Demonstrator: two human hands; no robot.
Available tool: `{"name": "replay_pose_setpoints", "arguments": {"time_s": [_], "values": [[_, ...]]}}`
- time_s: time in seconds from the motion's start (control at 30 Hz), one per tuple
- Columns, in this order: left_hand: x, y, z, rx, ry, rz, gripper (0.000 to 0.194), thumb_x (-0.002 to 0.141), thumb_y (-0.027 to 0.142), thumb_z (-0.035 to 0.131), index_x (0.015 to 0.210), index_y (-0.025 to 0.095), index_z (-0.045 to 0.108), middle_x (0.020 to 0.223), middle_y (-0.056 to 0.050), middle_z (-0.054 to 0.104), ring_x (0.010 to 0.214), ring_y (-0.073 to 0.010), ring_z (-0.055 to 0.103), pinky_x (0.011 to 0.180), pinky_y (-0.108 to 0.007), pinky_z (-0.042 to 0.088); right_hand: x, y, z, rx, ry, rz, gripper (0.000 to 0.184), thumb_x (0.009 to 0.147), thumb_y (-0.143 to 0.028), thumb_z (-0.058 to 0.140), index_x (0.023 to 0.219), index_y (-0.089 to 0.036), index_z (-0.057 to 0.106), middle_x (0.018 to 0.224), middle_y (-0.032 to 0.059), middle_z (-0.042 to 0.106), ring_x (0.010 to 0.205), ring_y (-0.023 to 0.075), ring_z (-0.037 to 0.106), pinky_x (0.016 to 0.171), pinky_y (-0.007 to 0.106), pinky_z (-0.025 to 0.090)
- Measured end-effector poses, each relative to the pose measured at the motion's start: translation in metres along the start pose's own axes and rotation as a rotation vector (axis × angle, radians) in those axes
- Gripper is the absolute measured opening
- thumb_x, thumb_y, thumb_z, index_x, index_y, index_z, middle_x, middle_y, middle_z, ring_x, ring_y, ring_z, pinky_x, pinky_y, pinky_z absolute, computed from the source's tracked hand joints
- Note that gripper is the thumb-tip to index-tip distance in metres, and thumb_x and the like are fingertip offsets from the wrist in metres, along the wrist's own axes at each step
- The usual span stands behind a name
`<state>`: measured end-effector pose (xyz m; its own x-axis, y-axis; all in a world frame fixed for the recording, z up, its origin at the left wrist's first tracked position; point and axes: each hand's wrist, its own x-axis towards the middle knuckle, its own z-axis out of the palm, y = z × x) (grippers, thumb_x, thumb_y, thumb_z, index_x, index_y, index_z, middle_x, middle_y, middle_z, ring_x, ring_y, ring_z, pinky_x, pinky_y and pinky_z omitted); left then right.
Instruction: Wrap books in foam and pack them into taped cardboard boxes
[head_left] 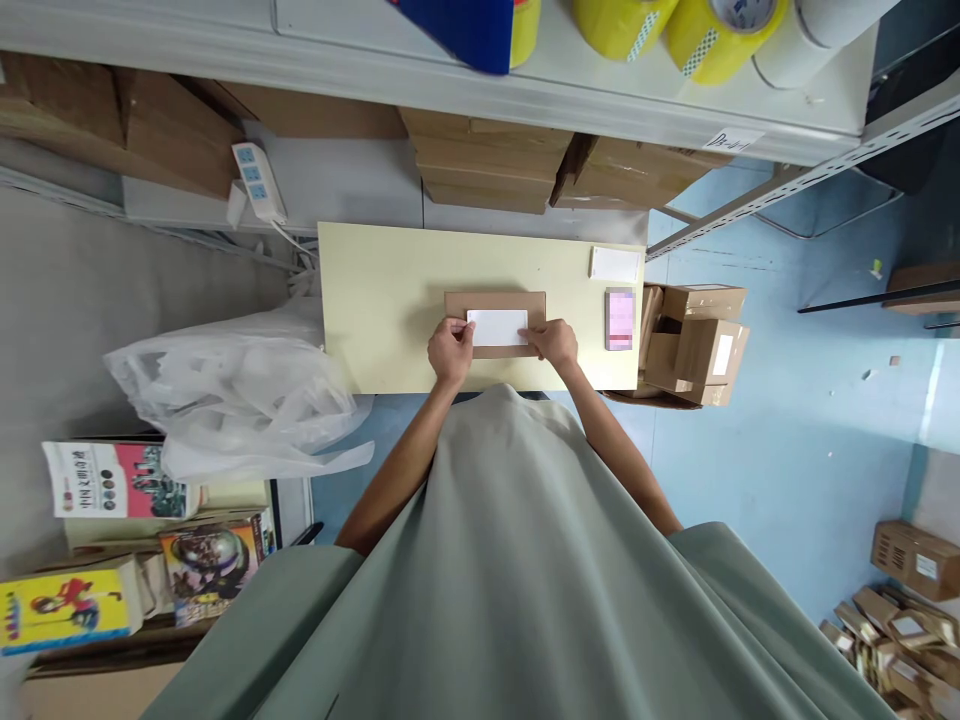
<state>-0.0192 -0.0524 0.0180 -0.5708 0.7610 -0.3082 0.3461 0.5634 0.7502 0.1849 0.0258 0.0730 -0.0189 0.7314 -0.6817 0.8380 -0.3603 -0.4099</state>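
A flat brown cardboard box [495, 300] lies on the pale yellow table [390, 290], close to its front edge. On top of the box is a white rectangular label [497, 328]. My left hand [451, 350] pinches the label's left end between thumb and fingers. At the opposite end, my right hand [553, 343] has its fingers closed on the label's right edge, over the box's right side. How firmly the label touches the box cannot be made out.
A white slip [615, 264] and a pink-and-white pad [620, 319] lie on the table's right side. Cartons [705, 345] stand right of it; a white plastic bag [247, 385] hangs left. Yellow tape rolls [626, 25] sit on the shelf above. Books [217, 565] are stacked lower left.
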Motion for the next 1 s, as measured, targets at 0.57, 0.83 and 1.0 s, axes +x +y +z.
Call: {"name": "replay_pose_setpoints", "arguments": {"time_s": [0.57, 0.83, 1.0], "values": [[0.002, 0.0, 0.001, -0.012, -0.003, -0.015, 0.016, 0.098, 0.038, 0.075, 0.092, 0.027, 0.066, 0.103, -0.007, 0.083, 0.099, -0.0271, 0.077, 0.094, -0.038, 0.056, 0.018, -0.061, 0.051, -0.024, -0.131, -0.203, 0.048, 0.108, -0.031, 0.067, 0.061, -0.022, 0.068, 0.066, 0.0042, 0.079, 0.063, 0.0168, 0.075, 0.079, 0.026, 0.06], [0.0, 0.004, 0.002, -0.03, 0.021, -0.027, 0.015, 0.097, 0.033, 0.077, 0.09, 0.027, 0.065, 0.099, -0.006, 0.083, 0.094, -0.0268, 0.077, 0.092, -0.038, 0.057, 0.037, -0.069, 0.052, -0.116, -0.003, -0.338, 0.047, 0.112, -0.04, 0.062, 0.069, -0.023, 0.07, 0.074, 0.0057, 0.081, 0.081, 0.0217, 0.08, 0.089, 0.03, 0.058], [0.0, 0.005, 0.0, -0.036, 0.008, -0.016, 0.014, 0.098, 0.033, 0.076, 0.091, 0.026, 0.066, 0.098, -0.007, 0.083, 0.092, -0.0272, 0.078, 0.091, -0.039, 0.057, 0.028, -0.059, 0.055, -0.206, -0.023, -0.377, 0.02, 0.103, -0.036, 0.077, 0.087, -0.024, 0.075, 0.098, 0.0073, 0.087, 0.098, 0.0267, 0.082, 0.086, 0.03, 0.058]]}}
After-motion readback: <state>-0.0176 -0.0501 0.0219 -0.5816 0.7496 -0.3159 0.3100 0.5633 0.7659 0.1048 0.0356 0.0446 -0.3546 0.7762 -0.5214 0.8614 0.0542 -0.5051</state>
